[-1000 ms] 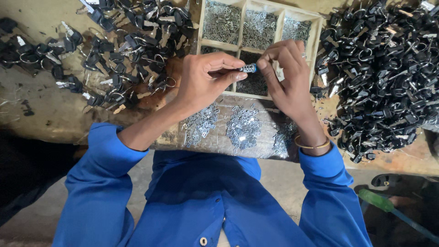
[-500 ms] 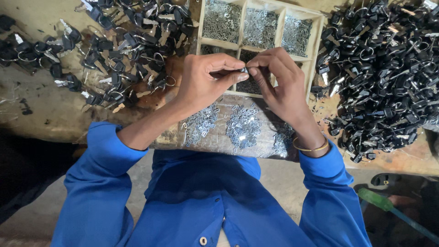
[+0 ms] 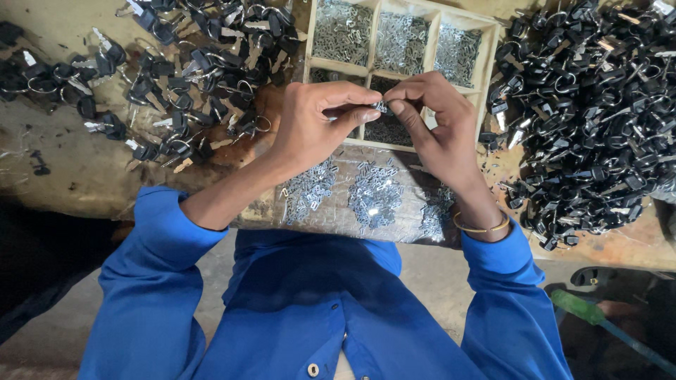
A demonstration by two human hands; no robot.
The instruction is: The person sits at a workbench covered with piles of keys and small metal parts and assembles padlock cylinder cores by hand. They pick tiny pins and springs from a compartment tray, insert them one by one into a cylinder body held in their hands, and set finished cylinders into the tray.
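My left hand (image 3: 317, 119) and my right hand (image 3: 436, 130) meet over a wooden divided tray (image 3: 496, 56), fingertips pinched together on a small metal piece (image 3: 381, 108). Most of that piece is hidden by the fingers. The tray's compartments hold many small silver metal parts. Just below my hands, three little heaps of similar silver parts (image 3: 373, 193) lie on a clear plastic sheet at the bench edge. A thin gold bangle sits on my right wrist.
A big pile of black-headed keys on rings (image 3: 598, 105) fills the right of the bench. A looser spread of the same keys (image 3: 183, 77) lies at the upper left. A green-handled tool (image 3: 584, 313) rests on the floor at the lower right.
Both hands have stayed together over the tray, with the fingers working the small piece. The view has shifted slightly; the hands sit a little higher in the frame.
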